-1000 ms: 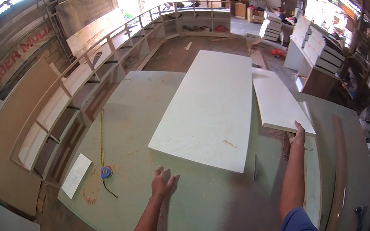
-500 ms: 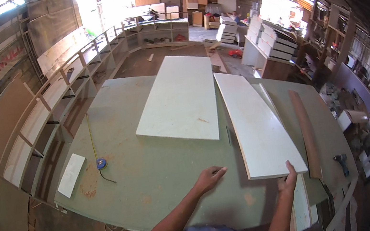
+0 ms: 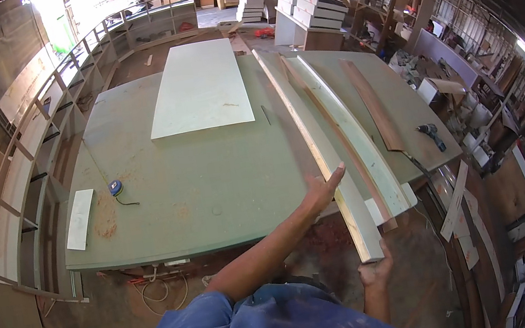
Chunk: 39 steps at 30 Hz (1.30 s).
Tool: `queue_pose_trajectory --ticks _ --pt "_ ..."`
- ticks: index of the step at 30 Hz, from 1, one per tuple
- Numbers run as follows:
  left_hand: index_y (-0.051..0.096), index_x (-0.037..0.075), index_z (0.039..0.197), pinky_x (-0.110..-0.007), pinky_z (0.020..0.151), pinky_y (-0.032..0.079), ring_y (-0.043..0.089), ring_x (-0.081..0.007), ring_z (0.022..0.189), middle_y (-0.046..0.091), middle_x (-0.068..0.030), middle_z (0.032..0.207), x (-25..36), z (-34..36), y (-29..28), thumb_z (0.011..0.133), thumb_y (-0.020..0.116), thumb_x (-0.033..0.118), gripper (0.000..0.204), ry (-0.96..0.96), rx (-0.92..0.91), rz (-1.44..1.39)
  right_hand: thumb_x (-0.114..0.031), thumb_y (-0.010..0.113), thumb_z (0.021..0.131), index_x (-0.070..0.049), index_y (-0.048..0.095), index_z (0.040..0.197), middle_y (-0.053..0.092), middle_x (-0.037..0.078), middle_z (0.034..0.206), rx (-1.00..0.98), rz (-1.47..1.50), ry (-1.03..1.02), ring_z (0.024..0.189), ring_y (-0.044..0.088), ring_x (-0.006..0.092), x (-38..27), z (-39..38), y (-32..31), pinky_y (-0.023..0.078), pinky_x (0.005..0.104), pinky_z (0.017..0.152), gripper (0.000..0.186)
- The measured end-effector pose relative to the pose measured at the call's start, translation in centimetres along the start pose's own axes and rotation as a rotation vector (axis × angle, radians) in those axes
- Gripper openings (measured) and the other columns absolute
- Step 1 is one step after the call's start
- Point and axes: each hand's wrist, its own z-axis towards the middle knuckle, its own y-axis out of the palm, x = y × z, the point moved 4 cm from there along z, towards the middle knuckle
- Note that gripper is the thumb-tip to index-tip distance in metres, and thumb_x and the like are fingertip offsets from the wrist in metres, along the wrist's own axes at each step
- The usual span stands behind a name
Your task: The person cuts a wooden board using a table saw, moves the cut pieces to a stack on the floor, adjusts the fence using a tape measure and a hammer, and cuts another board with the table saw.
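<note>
our left hand [image 3: 324, 191] clasps the white board [image 3: 310, 132] mid-edge, our right hand [image 3: 377, 272] its near end; we avoid twisting it.

A broad green tabletop [image 3: 213, 199] is seen, and toward its far edge a large white panel [image 3: 199, 91] is laid flat. Nearer than the panel and to its left, a blue tape measure [image 3: 116, 187] is set down with its blade drawn out; farther left of the panel, a small white rectangle [image 3: 81, 220] is placed, and reddish sawdust [image 3: 106, 223] is scattered beside it. Close to the panel's near right corner, a thin dark strip [image 3: 265, 115] is found. Well to the panel's right, a long pale piece with a raised edge [image 3: 364, 155], a brown board [image 3: 370, 106] and, farthest off, a drill [image 3: 433, 135] are borne.
</note>
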Motion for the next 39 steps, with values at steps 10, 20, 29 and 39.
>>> queue_pose_trajectory --ticks 10,20,29,39 --pt "0.062 -0.009 0.114 -0.041 0.087 0.048 0.061 -0.0311 0.098 0.065 -0.0231 0.106 0.7 -3.5 2.5 0.091 0.060 0.061 0.073 -0.126 -0.039 -0.383 -0.028 0.055 0.095 0.001 0.053 0.132 0.061 0.016 0.124 0.065 0.025 -0.053 0.113 0.061 0.0333 -3.0 -15.2 -15.3 0.051 0.0464 0.095 0.047" --pt "0.071 -0.007 0.084 -0.040 0.064 0.054 0.067 -0.0265 0.068 0.070 -0.0181 0.078 -9.4 -14.4 12.7 0.070 0.076 0.019 0.030 -0.177 0.091 0.000 -0.038 0.058 0.095 -0.001 0.053 0.132 0.059 0.015 0.129 0.254 -0.458 -0.325 0.114 0.060 0.0283 -4.1 -31.5 -30.3 0.050 0.0420 0.095 0.053" --pt "0.070 -0.008 0.100 -0.034 0.073 0.052 0.066 -0.0237 0.085 0.071 -0.0137 0.093 -12.0 -38.3 10.8 0.072 0.075 0.005 0.031 -0.213 0.081 -0.232 -0.037 0.059 0.094 0.000 0.054 0.131 0.060 0.016 0.127 0.266 -0.663 -0.093 0.110 0.062 0.0279 -8.6 -35.1 -37.0 0.051 0.0415 0.094 0.052" --pt "0.055 -0.006 0.128 -0.038 0.099 0.047 0.060 -0.0259 0.113 0.062 -0.0161 0.122 -13.8 -54.1 -1.5 0.084 0.077 0.010 0.052 -0.479 0.234 -0.565 -0.035 0.061 0.094 0.001 0.054 0.130 0.062 0.016 0.123 -0.156 -0.986 0.198 0.107 0.064 0.0274 -11.1 -23.2 -33.1 0.052 0.0409 0.092 0.052"
